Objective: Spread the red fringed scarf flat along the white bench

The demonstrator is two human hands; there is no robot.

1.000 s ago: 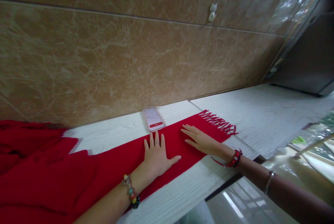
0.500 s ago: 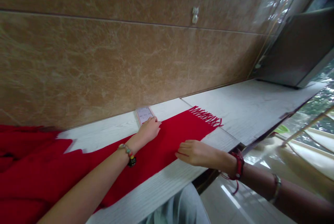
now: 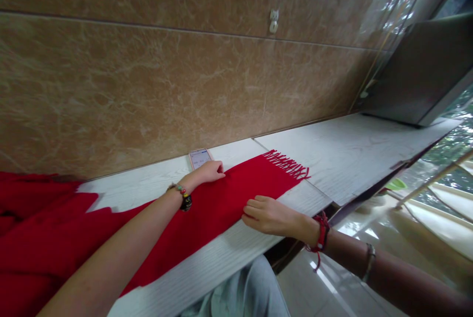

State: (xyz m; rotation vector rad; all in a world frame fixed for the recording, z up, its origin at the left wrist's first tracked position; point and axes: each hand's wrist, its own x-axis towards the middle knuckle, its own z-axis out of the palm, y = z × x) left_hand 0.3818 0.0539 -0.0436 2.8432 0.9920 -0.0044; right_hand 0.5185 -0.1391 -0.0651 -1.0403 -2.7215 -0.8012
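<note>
A red fringed scarf [image 3: 236, 186] lies spread flat along a white wood-grain board, with its tassels [image 3: 288, 164] pointing right. At the scarf's far edge my left hand [image 3: 207, 171] is closed, fingertips curled down onto the cloth. My right hand [image 3: 264, 214] is closed at the near edge, opposite and a little to the right, its fingers bent over the cloth's border. Just behind my left hand a phone [image 3: 199, 156] with a lit screen rests on the board, its lower part covered by that hand. The fingertips of both hands are partly hidden.
More of the red cloth [image 3: 33, 238] is bunched at the left. Brown marbled tiles [image 3: 148, 90] rise behind the white board [image 3: 314, 144]. A large dark grey box-like object [image 3: 424, 70] stands at its far right end. Below the front edge are my knee [image 3: 258, 282] and a shiny floor [image 3: 314, 287].
My left hand has shifted slightly toward the wall and covers more of the phone's lower part. My right hand stays at the near edge. The whole view has shifted slightly.
</note>
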